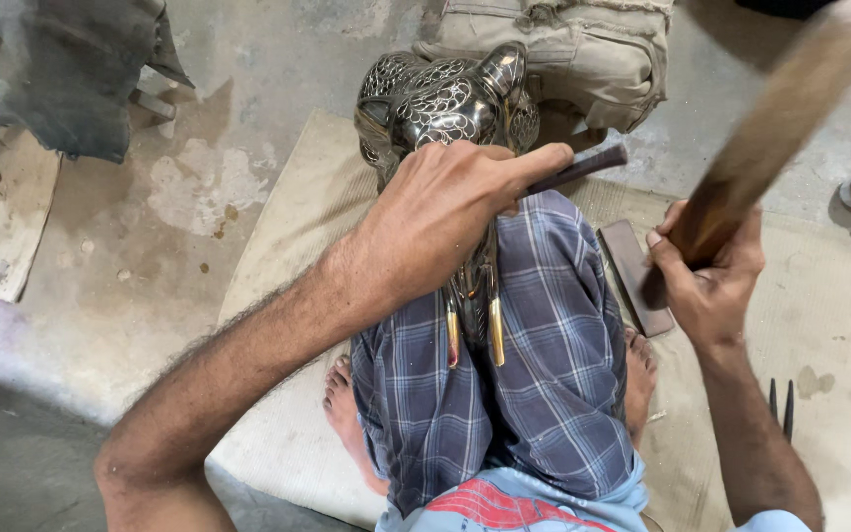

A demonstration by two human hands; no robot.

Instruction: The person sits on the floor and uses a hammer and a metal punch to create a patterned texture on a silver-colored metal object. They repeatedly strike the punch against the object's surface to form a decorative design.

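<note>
Dark metal, cut all over with fine scale and leaf patterns, makes up the elephant figure point(445, 108) that rests on the person's lap, its two yellow tusks point(475, 330) pointing down between the knees over blue checked cloth point(554, 365). The left hand point(445, 212) lies across the figure's head, fingers point(529, 163) pressed together around a thin dark chisel point(583, 166); its working tip is hidden under the hand, so the exact spot it touches cannot be told. The right hand point(706, 271) is shut around the handle of a wooden mallet point(775, 123), raised well above and to the right, blurred at its far end.

To strike well here, the chisel wants a steady angle, with the heel of the left hand braced on the figure so the tip does not skate over the polished surface. A light, square blow on the chisel's end seems wiser than a heavy one, since the figure is only held by the legs and could rock.

A flat dark stone point(637, 276) lies on the beige mat point(288, 246) just beside the right knee, and two thin spare tools point(780, 404) lie farther right.
</note>
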